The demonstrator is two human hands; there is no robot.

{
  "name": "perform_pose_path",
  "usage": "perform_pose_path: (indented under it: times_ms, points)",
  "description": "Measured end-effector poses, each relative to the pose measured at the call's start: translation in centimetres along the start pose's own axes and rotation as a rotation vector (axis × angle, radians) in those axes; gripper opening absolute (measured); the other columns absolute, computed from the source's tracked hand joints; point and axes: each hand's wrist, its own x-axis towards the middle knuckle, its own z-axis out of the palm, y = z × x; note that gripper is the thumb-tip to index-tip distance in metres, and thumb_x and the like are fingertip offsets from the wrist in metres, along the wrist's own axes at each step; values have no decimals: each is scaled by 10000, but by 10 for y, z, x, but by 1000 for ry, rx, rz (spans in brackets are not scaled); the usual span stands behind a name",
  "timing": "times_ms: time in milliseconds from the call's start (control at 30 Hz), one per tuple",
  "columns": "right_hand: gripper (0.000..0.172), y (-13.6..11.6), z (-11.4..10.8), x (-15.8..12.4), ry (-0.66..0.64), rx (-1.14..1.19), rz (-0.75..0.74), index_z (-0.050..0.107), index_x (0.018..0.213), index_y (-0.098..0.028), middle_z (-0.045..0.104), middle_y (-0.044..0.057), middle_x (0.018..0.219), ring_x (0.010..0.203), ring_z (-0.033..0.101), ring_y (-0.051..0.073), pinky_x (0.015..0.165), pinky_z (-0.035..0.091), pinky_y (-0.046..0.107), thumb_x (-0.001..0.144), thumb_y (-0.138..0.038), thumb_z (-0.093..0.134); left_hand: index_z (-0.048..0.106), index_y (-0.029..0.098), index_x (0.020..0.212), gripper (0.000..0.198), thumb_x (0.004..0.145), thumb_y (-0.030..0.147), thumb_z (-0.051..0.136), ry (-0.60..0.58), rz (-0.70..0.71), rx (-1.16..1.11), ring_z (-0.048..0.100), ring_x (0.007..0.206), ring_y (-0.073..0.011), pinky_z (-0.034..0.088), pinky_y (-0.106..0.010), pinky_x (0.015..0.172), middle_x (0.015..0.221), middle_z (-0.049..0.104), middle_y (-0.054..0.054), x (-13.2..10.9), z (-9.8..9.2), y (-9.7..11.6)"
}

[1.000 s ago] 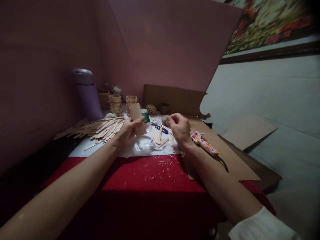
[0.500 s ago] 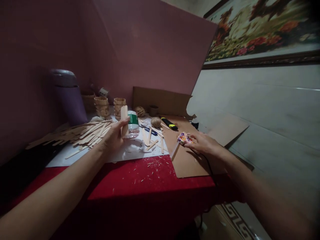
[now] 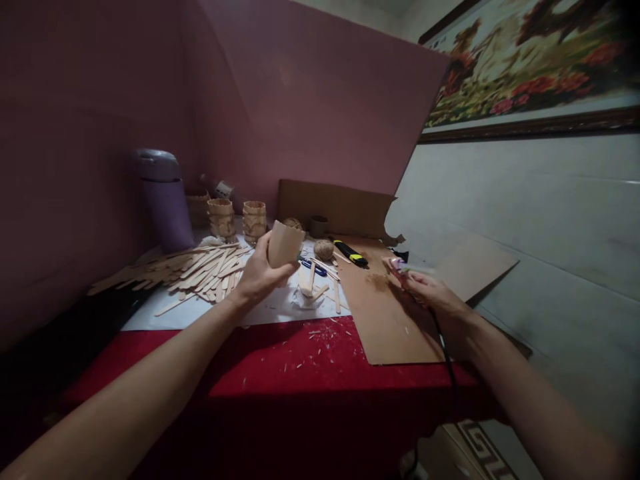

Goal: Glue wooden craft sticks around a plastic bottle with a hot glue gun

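Note:
My left hand [image 3: 263, 272] is closed around a plastic bottle section faced with wooden craft sticks [image 3: 285, 244], raised over the white paper. It is tilted, and the stick-covered side faces me. At the right, above the brown cardboard sheet [image 3: 385, 333], my right hand [image 3: 431, 292] grips a small patterned glue gun [image 3: 399, 267]. A black cord [image 3: 443, 340] hangs down from it. The gun's nozzle points away to the left, and the fingers partly hide its body. A gap separates the two hands.
Loose craft sticks [image 3: 210, 267] are piled at left beside a purple tumbler [image 3: 167, 210]. Two stick-built cups [image 3: 221, 219] stand behind. A twine ball [image 3: 324, 250], a yellow-black cutter [image 3: 351, 254] and a blue cutter [image 3: 314, 267] lie mid-table. Shavings litter the red cloth [image 3: 280, 367].
My left hand has turned the bottle section so its stick-covered side faces me and moved it right. My right hand has picked up the glue gun and turned it. The view has shifted slightly.

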Motion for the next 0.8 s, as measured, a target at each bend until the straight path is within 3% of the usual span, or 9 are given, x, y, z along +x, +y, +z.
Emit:
perform_pose_path:
  times_ms: [167, 267, 433, 567, 733, 800]
  points:
    - [304, -27, 15, -21, 40, 333, 56, 621, 860, -190, 485, -40, 666, 514, 402, 64, 407, 336, 165, 672, -292, 837, 423, 113, 1391, 817, 681, 336, 761, 74, 329, 441, 581, 1114, -343, 472, -502, 951, 1249, 601, -192, -5, 3, -2]
    - [314, -38, 32, -26, -24, 404, 58, 646, 911, -180, 503, -31, 714, 513, 405, 49, 409, 355, 156, 704, -332, 825, 417, 70, 1398, 783, 723, 318, 728, 111, 402, 558, 591, 1094, -359, 483, -515, 936, 1212, 613, -217, -7, 4, -1]
    - [353, -48, 67, -23, -323, 436, 7, 648, 928, -163, 515, -24, 693, 439, 371, 35, 365, 275, 171, 787, -475, 732, 397, 100, 1429, 805, 728, 329, 721, 132, 307, 543, 586, 1135, -348, 487, -506, 957, 1260, 602, -207, -8, 5, 0]
    - [351, -55, 94, -11, -457, 362, -118, 632, 880, -167, 519, -24, 647, 403, 385, 57, 350, 264, 210, 840, -516, 650, 371, 94, 1457, 850, 733, 373, 717, 112, 144, 520, 571, 1193, -358, 488, -497, 967, 1348, 562, -226, -8, 4, 1]
    - [394, -51, 117, 2, -359, 192, -295, 568, 669, -181, 457, -30, 535, 443, 371, 83, 411, 273, 247, 872, -515, 616, 303, 89, 1514, 918, 740, 375, 704, 102, 49, 605, 613, 1151, -365, 510, -474, 929, 1349, 579, -230, -10, 4, 4]
    - [397, -43, 121, 3, -323, 190, -307, 590, 697, -175, 451, -31, 545, 466, 370, 86, 427, 275, 248, 889, -523, 596, 318, 121, 1515, 891, 750, 385, 692, 108, 40, 603, 630, 1129, -354, 516, -462, 919, 1332, 599, -209, -12, 5, 5]
